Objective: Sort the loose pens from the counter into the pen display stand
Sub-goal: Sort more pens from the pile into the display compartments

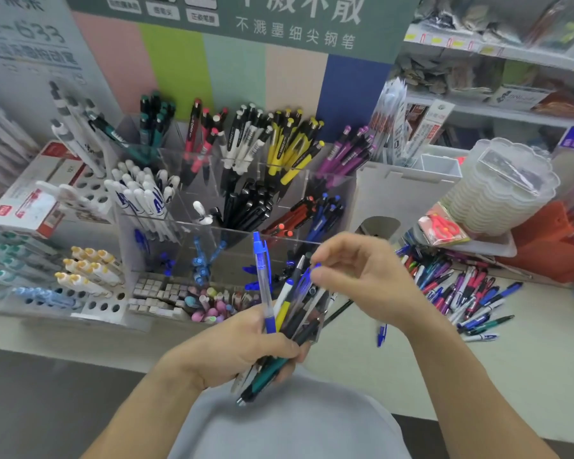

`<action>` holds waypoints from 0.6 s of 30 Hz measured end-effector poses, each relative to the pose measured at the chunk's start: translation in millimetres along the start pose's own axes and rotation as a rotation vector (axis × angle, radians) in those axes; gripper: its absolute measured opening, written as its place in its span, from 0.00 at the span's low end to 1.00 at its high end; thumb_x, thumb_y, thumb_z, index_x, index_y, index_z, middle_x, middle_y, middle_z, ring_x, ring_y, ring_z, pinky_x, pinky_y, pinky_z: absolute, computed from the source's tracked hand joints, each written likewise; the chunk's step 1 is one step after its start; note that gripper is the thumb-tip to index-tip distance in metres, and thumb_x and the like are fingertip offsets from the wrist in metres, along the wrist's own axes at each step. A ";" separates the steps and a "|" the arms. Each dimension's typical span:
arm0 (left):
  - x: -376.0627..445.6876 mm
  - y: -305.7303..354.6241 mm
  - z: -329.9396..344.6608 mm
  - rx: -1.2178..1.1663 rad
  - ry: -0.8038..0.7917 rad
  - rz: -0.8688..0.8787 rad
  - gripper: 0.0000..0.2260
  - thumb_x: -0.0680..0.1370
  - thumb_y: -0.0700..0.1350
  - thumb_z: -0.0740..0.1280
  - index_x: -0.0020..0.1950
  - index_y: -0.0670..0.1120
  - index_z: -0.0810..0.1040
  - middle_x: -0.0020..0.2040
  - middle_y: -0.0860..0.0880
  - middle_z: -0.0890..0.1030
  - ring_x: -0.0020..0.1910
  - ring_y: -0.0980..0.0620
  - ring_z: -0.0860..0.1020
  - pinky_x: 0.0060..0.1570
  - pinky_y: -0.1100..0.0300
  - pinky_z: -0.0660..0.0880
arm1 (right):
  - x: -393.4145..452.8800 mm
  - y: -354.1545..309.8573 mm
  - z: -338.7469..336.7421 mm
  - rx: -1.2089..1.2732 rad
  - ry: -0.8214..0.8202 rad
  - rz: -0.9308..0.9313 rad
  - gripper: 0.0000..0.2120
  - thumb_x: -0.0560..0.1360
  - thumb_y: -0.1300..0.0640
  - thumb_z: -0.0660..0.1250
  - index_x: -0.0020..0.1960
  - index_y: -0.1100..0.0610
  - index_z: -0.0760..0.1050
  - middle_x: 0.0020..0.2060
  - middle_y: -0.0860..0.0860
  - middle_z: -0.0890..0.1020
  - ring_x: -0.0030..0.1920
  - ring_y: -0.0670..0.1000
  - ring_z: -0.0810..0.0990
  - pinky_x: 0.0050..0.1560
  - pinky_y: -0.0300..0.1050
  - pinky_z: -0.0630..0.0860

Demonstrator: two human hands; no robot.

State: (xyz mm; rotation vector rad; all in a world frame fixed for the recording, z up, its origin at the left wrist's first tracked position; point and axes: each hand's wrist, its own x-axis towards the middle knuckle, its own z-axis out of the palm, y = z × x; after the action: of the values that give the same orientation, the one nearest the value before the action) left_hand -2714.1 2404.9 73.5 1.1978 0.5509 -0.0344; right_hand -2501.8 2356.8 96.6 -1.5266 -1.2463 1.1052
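Left hand (246, 342) grips pen bundle (289, 313); right hand (355, 270) pinches blue pen (307, 276) in bundle.

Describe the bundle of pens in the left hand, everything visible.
The bundle is a mixed fistful of plastic pens: clear barrels with blue caps, one yellow, several black, one teal. The left hand grips it around the middle, pens fanning up and to the right. One blue-capped pen stands tallest. The right hand pinches a blue cap at the top.

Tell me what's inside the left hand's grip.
The left hand holds a mixed bunch of pens: a clear blue-capped pen, a yellow-barrelled one, dark and teal ones. Its fingers cover their middles, so the count is unclear.
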 end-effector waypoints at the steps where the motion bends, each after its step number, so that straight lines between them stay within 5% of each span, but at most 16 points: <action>1: -1.4 -0.4 -1.4 0.026 0.010 -0.034 0.06 0.80 0.33 0.63 0.45 0.41 0.74 0.36 0.48 0.78 0.31 0.51 0.74 0.36 0.61 0.73 | 2.5 -1.1 -0.8 0.065 0.115 -0.051 0.08 0.75 0.65 0.73 0.46 0.52 0.82 0.40 0.49 0.85 0.42 0.49 0.84 0.48 0.43 0.80; 3: -3.8 -2.8 -4.2 0.089 0.035 -0.101 0.08 0.80 0.36 0.65 0.41 0.43 0.75 0.33 0.49 0.79 0.30 0.51 0.75 0.36 0.61 0.73 | 7.6 -7.9 -1.3 0.206 0.274 -0.141 0.09 0.76 0.66 0.67 0.49 0.54 0.81 0.40 0.54 0.84 0.41 0.54 0.86 0.46 0.45 0.82; 5: -4.9 -6.1 -5.8 0.118 0.058 -0.136 0.08 0.80 0.39 0.67 0.41 0.43 0.75 0.33 0.48 0.79 0.30 0.51 0.75 0.37 0.60 0.73 | 10.6 -15.2 3.3 0.216 0.256 -0.145 0.10 0.80 0.67 0.63 0.53 0.55 0.80 0.39 0.59 0.82 0.38 0.59 0.85 0.40 0.48 0.83; 9: -4.4 -3.5 -4.3 0.173 0.025 -0.151 0.08 0.80 0.43 0.67 0.42 0.44 0.75 0.34 0.48 0.78 0.30 0.51 0.74 0.37 0.59 0.73 | 13.8 -16.6 19.8 -0.135 -0.067 -0.071 0.12 0.82 0.60 0.64 0.63 0.52 0.79 0.44 0.44 0.81 0.42 0.49 0.83 0.43 0.47 0.81; 12: -6.5 -1.3 -4.1 0.229 0.018 -0.186 0.12 0.81 0.45 0.66 0.38 0.47 0.75 0.32 0.52 0.78 0.29 0.53 0.74 0.37 0.61 0.73 | 18.0 -19.9 23.2 -0.286 -0.274 -0.029 0.15 0.83 0.55 0.63 0.68 0.51 0.77 0.50 0.45 0.79 0.50 0.47 0.81 0.53 0.47 0.80; 15: -12.1 -10.3 -7.8 0.269 0.061 -0.191 0.12 0.80 0.50 0.68 0.36 0.59 0.76 0.32 0.58 0.79 0.29 0.60 0.76 0.39 0.61 0.73 | 21.1 -27.1 21.9 -0.371 -0.391 -0.044 0.12 0.83 0.52 0.65 0.64 0.50 0.79 0.47 0.48 0.77 0.45 0.47 0.77 0.48 0.43 0.75; 18: -18.6 -15.8 -10.9 0.284 0.049 -0.194 0.12 0.79 0.52 0.69 0.35 0.62 0.78 0.33 0.58 0.79 0.30 0.61 0.76 0.40 0.61 0.73 | 25.6 -31.1 26.7 -0.266 -0.476 -0.034 0.08 0.82 0.55 0.67 0.60 0.54 0.80 0.48 0.57 0.80 0.46 0.59 0.78 0.49 0.56 0.77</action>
State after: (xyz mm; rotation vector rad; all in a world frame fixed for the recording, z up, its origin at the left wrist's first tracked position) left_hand -2739.4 2403.7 64.9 1.4197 0.7218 -0.2563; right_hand -2531.9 2388.6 117.1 -1.4713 -1.7938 1.3735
